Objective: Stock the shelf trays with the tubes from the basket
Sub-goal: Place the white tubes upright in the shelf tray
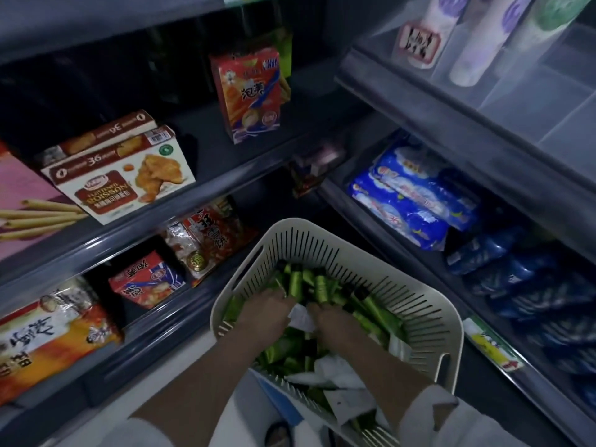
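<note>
At lower centre I see a cream slotted plastic basket [322, 230] heaped with glossy green, black-capped tubes [321, 287]. The left hand [267, 312] and right hand [335, 322] bury their fingertips among them; I cannot tell whether either grips one. Clear plastic shelf trays [532, 101], upper right, look largely unfilled, so most stocking seems left.

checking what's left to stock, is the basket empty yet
No, the basket holds a heap of green tubes and some white paper.
</note>
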